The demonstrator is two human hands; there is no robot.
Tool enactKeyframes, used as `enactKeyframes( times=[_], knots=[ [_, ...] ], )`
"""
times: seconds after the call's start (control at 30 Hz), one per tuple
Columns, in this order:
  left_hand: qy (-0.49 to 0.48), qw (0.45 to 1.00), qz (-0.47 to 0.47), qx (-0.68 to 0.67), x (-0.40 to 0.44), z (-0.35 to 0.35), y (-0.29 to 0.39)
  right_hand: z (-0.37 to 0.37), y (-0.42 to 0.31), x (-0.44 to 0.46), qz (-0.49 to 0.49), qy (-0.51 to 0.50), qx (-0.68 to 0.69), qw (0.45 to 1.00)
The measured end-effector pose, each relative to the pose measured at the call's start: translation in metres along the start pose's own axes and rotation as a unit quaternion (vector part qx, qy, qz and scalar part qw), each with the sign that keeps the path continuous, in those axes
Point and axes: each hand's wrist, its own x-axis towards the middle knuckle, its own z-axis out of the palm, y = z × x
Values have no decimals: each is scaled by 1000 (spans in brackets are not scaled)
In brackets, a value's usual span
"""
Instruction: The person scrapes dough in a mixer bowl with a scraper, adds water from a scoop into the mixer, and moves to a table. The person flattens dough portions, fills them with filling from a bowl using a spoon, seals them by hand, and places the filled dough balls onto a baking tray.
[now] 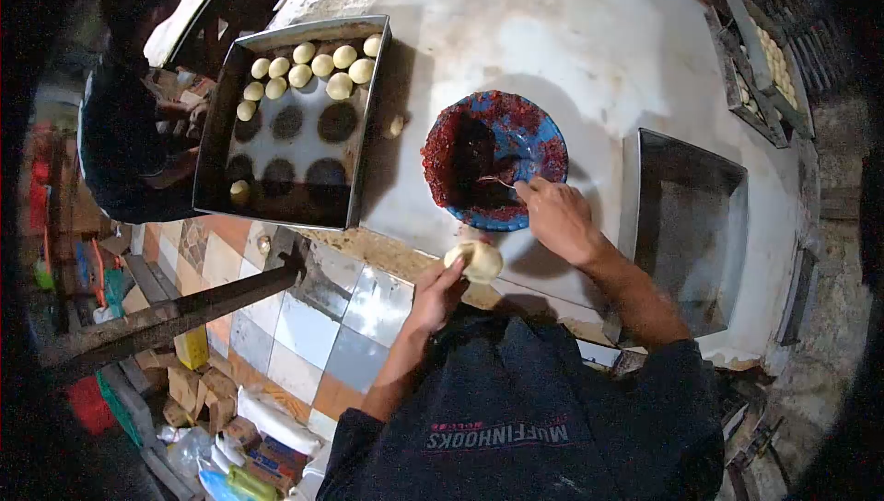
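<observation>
Dough (477, 262): one pale, rounded piece just below the frame's centre, held near the lower edge of the bowl.
Left hand (437, 296): I have my thumb and fingers curled partway round that dough, gripping its left side; the dough hides some of my fingertips.
Right hand (560, 214): my fingers are pinched closely together on the handle of a metal spoon (497, 180), right of centre; its head sits in shadow, so it may be a fork.
Bowl (532, 167): blue, in the middle of the frame, with red shredded filling (444, 146) smeared up its walls and over the rim; my spoon dips into it.
Baking tray (365, 146): upper left, with dough balls (322, 65) grouped along its top and left side, one apart near its lower left corner, and dark round patches on its base.
Metal pan (691, 215): deep and rectangular, right of the bowl.
Worktable (599, 31): pale and stained, under the bowl and pan.
Crate (776, 68): upper right, with rows of pale pieces.
Person (124, 137): dark-clothed, at the left beside the baking tray.
</observation>
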Motion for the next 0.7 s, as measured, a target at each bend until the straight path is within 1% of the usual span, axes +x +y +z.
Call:
enactKeyframes(
  times=[0.03,0.1,0.17,0.23,0.3,0.4,0.43,0.47,0.5,0.53,0.57,0.6,0.63,0.67,0.7],
  knots=[
    [6,1000,-4,-2,5,7,1,6,2,4,-11,-20,8,1000],
    [-73,992,87,59,12,20,10,9,2,10,-24,-41,20,999],
    [-55,992,73,81,16,17,9,5,-2,13,-37,-49,17,998],
    [-77,993,49,72,23,10,5,19,3,18,-35,-62,19,997],
    [-84,991,62,77,21,12,4,16,10,25,-32,-69,18,997],
    [-86,990,83,69,10,16,16,3,33,29,-49,-71,218,972],
    [-81,992,85,53,5,17,22,-6,34,27,-50,-69,217,972],
    [-78,991,105,17,2,17,28,-19,34,25,18,-120,296,948],
    [-79,991,104,17,-2,20,32,-26,34,21,88,-169,371,909],
    [6,991,133,10,-6,24,36,-24,37,14,96,-163,429,883],
    [91,983,161,3,-7,26,39,-26,32,8,97,-162,429,884],
    [95,978,185,-14,0,25,37,-31,23,1,104,-138,431,886],
    [93,978,186,-15,2,31,44,-34,14,-6,110,-114,433,887],
    [76,981,167,-60,2,41,56,-18,13,-15,27,-21,433,901],
    [58,982,146,-105,2,49,64,-10,8,-18,27,-21,431,902]
  ],
)
